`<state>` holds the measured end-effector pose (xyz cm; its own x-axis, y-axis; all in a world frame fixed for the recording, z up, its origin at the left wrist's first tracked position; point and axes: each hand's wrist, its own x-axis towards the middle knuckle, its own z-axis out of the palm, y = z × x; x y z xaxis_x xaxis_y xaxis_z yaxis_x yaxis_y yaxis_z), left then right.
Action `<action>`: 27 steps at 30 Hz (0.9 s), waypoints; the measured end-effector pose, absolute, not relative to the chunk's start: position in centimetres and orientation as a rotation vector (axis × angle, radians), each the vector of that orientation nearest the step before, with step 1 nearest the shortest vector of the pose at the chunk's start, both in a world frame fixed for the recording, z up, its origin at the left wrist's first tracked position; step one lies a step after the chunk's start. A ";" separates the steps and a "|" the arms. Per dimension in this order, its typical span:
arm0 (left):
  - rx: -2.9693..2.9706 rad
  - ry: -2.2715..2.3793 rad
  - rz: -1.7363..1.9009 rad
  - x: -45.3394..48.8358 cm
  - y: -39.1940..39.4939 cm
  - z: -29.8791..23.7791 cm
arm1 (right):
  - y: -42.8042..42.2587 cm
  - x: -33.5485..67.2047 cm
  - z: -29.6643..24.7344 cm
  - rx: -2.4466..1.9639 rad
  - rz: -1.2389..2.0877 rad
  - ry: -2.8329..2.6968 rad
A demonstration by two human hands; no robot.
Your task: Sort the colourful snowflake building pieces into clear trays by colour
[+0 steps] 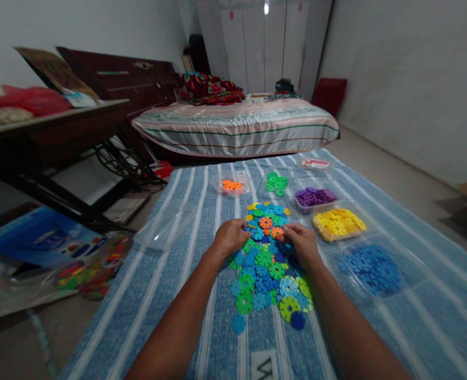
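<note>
A heap of flat plastic snowflake discs (265,269) in blue, green, orange and yellow lies on a blue striped mat (202,327). My left hand (230,237) rests curled on the heap's left upper edge, fingers on a blue disc. At the heap's right upper edge, my right hand (302,244) pinches an orange disc (277,232). Another orange disc (265,222) lies between the hands. Clear trays beyond hold sorted discs: orange (232,185), green (277,182), purple (315,197), yellow (338,222), blue (373,268).
An empty clear tray (165,226) lies left of the heap. A bed (237,126) stands behind the mat, with a dark wooden table (47,132) at left. A bag of colourful pieces (86,269) and a blue box (35,237) lie on the floor at left.
</note>
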<state>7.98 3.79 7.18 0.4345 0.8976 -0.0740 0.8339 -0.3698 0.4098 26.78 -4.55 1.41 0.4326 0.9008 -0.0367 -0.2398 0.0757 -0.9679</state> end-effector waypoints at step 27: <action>2.191 1.493 0.494 8.8 4.8 4.3 | -4.2 26.4 1.9 -1.205 0.992 -0.735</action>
<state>8.82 4.85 4.30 0.3531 0.9345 0.0450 0.7770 -0.3197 0.5423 26.45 -4.20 1.87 0.4092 0.9115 -0.0425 -0.2252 0.0557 -0.9727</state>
